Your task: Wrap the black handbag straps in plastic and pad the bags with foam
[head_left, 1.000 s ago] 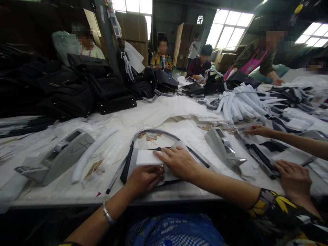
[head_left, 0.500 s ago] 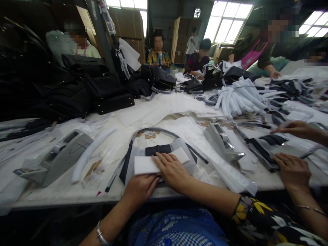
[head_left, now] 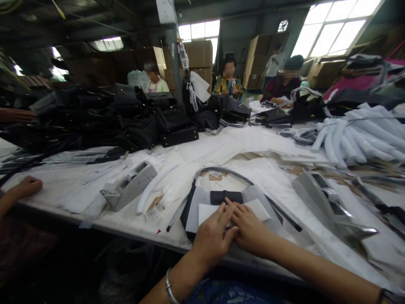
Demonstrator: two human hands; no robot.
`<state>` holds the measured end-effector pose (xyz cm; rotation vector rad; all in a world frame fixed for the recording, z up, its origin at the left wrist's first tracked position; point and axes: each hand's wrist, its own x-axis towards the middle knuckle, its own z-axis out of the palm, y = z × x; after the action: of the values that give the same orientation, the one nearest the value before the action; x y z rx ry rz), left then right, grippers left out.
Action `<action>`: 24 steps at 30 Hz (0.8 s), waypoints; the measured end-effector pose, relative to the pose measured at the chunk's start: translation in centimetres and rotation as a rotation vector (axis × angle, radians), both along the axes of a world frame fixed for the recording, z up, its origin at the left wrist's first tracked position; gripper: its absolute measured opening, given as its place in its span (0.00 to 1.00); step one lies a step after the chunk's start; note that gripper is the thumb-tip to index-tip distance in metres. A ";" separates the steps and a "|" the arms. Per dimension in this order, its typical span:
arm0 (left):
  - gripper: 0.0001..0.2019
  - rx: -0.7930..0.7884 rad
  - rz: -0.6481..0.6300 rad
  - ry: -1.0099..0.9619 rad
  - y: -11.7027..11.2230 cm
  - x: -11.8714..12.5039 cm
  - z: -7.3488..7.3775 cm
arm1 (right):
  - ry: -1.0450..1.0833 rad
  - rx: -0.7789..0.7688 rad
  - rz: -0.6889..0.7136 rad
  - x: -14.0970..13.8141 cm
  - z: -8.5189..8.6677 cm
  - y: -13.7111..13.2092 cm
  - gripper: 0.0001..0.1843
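In the middle of the worktable, a small black bag [head_left: 186, 215] lies flat, partly covered by a grey sheet. Its long strap [head_left: 228, 169], in clear plastic, arcs behind it. A white foam sheet [head_left: 259, 209] lies across the bag's near part, below a black tab with a narrow loop [head_left: 218, 197]. My left hand [head_left: 210, 234] rests on this foam, fingers stretched forward and thumb apart. Beside it, touching, my right hand [head_left: 253, 230] lies with its fingers flat on the foam. The hands hide the middle of the foam.
Grey tape dispensers stand left [head_left: 136, 185] and right [head_left: 329, 207], with a white foam tube [head_left: 155, 188] near the left one. Black bags [head_left: 177, 122] are piled behind; white tubes [head_left: 357, 135] lie bundled at right. A co-worker's hand [head_left: 30, 188] is at the far left.
The view has swung left. My left hand has come up from the foam's near edge onto its top, beside my right hand. The foam still lies across the bag.
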<state>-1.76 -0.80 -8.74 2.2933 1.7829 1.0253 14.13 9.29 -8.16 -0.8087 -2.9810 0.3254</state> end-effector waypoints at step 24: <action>0.29 0.008 -0.020 -0.124 0.7 1.2 -4.4 | -0.028 0.200 0.464 -32.1 3.7 8.3 0.12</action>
<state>-0.58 -0.07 -13.17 2.1942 1.7083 1.1462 -17.99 17.62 -4.44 -0.0983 -3.1286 0.0216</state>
